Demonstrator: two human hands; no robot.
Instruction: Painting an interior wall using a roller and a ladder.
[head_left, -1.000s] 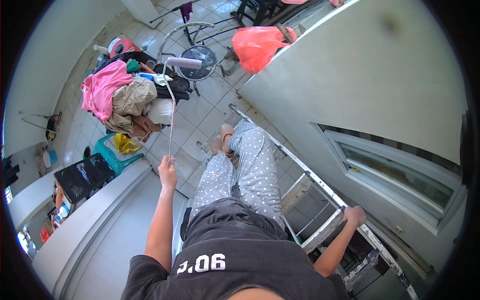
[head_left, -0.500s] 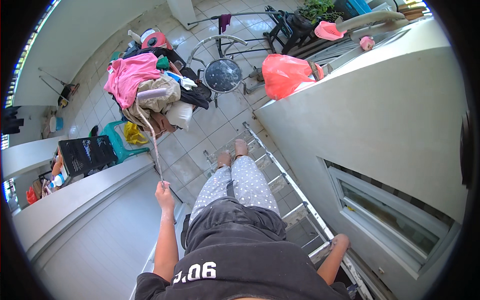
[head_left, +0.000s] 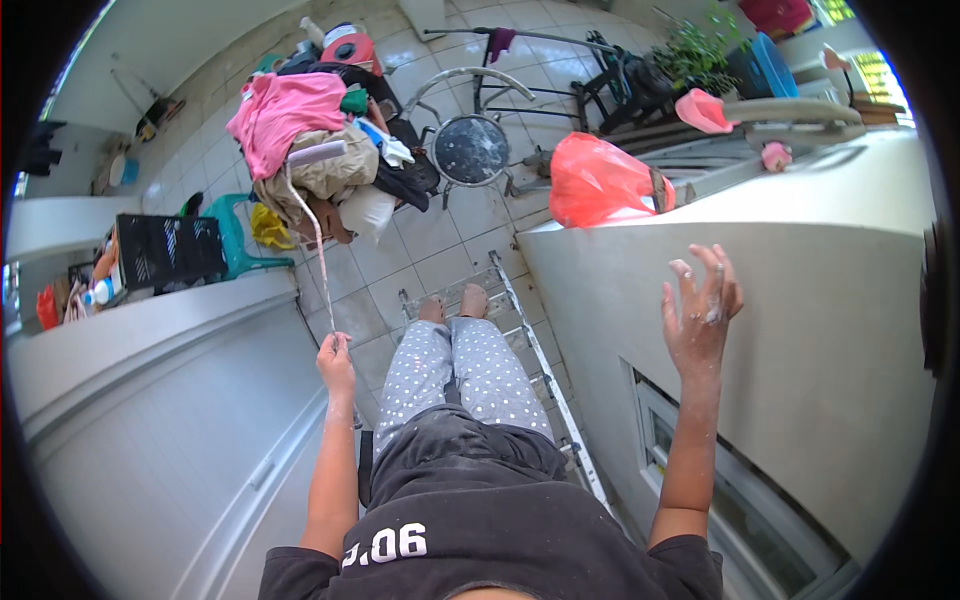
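Observation:
My left hand [head_left: 336, 362] is closed around the handle of a long-handled paint roller [head_left: 322, 262]. Its pale lilac roller head [head_left: 316, 153] appears in front of a heap of clothes at the far left. Raised in front of the cream wall [head_left: 830, 330], my right hand [head_left: 702, 318] has its fingers spread and bent, with white smears on the skin and nothing held. Whether it touches the wall, I cannot tell. My bare feet [head_left: 472, 300] are on a metal ladder [head_left: 535, 345], whose right rail runs beside my legs.
Pink and beige clothes [head_left: 290, 110] lie heaped near a round dark stool [head_left: 471, 150]. A red plastic bag [head_left: 598, 180] and a pink basket [head_left: 703, 110] sit along the wall top. At left are a green plastic chair [head_left: 228, 235], a black crate [head_left: 170, 250] and a white door [head_left: 170, 420].
My right hand has left the ladder rail and risen up and forward to the wall, its fingers now spread. My left hand keeps its hold on the paint roller. The view has shifted slightly.

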